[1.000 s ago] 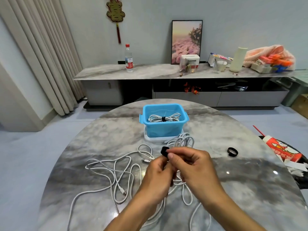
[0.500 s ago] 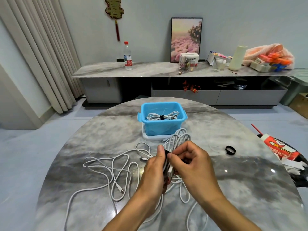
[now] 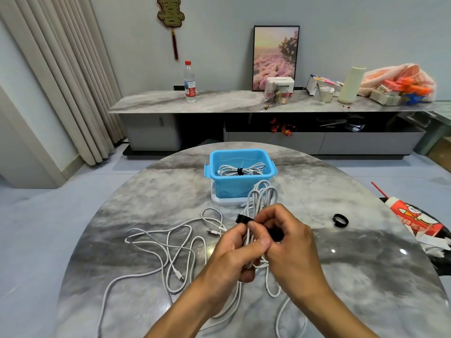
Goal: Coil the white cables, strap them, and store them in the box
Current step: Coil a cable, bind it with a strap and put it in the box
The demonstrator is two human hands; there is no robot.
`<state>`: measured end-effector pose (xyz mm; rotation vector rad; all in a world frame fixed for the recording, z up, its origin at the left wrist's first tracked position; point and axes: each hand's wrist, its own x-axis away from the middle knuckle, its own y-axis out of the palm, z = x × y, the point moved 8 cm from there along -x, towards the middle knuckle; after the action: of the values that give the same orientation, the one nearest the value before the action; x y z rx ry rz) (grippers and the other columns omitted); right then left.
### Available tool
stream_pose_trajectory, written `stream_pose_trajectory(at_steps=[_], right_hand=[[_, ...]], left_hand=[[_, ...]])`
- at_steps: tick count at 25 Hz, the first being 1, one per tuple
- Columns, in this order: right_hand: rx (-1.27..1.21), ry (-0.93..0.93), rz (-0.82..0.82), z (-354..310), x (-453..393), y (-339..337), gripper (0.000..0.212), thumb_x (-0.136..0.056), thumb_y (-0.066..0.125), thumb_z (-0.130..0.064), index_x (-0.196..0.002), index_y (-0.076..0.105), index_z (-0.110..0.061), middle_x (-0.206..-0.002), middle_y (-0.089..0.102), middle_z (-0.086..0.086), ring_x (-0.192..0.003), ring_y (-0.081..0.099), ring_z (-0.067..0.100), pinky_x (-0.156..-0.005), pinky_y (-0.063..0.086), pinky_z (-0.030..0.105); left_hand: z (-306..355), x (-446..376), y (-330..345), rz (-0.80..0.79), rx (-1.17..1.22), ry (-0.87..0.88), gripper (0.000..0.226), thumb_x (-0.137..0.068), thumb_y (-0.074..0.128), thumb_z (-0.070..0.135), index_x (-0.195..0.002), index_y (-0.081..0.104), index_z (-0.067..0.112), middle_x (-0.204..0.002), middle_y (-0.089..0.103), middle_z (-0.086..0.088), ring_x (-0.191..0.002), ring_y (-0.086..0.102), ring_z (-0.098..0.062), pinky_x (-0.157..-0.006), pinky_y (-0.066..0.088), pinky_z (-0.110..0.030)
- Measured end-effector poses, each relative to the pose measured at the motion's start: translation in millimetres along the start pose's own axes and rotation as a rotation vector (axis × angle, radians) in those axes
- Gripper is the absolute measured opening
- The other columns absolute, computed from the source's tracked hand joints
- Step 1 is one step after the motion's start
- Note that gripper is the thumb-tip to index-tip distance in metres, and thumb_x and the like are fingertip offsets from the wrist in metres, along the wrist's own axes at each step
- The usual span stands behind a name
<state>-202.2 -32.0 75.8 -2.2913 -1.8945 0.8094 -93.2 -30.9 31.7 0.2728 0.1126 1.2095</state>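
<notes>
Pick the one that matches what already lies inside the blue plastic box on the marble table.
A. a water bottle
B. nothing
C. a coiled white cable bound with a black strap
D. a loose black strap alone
C: inside the blue plastic box lies a coiled white cable with a black strap around its middle.

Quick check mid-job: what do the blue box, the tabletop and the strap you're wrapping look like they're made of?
Blue box: likely plastic, smooth, slightly translucent walls with moulded side tabs.
Tabletop: looks like polished marble or sintered stone; grey veining, glossy light reflections.
Black strap: matte, flexible band, probably hook-and-loop fabric; too small to confirm.
</notes>
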Motion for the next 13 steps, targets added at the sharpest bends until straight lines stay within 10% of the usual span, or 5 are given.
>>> stream_pose_trajectory(at_steps=[4,9,13], right_hand=[[-0.056,0.04,-0.041,1.2,-6.5,-4.5,0.02,-0.081,0.079,-0.015,-0.074,0.063,-0.024,-0.061,0.063,-0.005,-0.054,0.059,0.01,-0.053,0.046,0.022],[-0.035,0.065,-0.016,-0.1,3.0,3.9,0.02,-0.078,0.08,-0.016,-0.072,0.063,-0.023,-0.062,0.065,-0.006,-0.057,0.061,0.011,-0.056,0.051,0.031],[-0.083,0.076,0.075,-1.8,8.6,7.9,0.021,-0.078,0.08,-0.013,-0.07,0.063,-0.022,-0.063,0.067,-0.007,-0.058,0.062,0.012,-0.058,0.053,0.035]], left_hand=[[-1.5,-3.7,1.4,-0.061,0.015,-0.014,0.029,-0.066,0.061,0.008,-0.093,0.068,0.016,-0.072,0.054,-0.002,-0.058,0.043,-0.011,-0.045,0.032,-0.025],[0.4,1.6,-9.3,0.229,-0.064,-0.045,0.017,-0.05,0.047,0.009,-0.058,0.055,0.021,-0.05,0.041,-0.001,-0.042,0.037,-0.013,-0.039,0.026,-0.017],[13.5,6.5,-9.5,0.325,-0.101,0.032,0.023,-0.071,0.05,0.012,-0.051,0.047,0.023,-0.048,0.033,0.003,-0.042,0.03,-0.009,-0.036,0.022,-0.017]])
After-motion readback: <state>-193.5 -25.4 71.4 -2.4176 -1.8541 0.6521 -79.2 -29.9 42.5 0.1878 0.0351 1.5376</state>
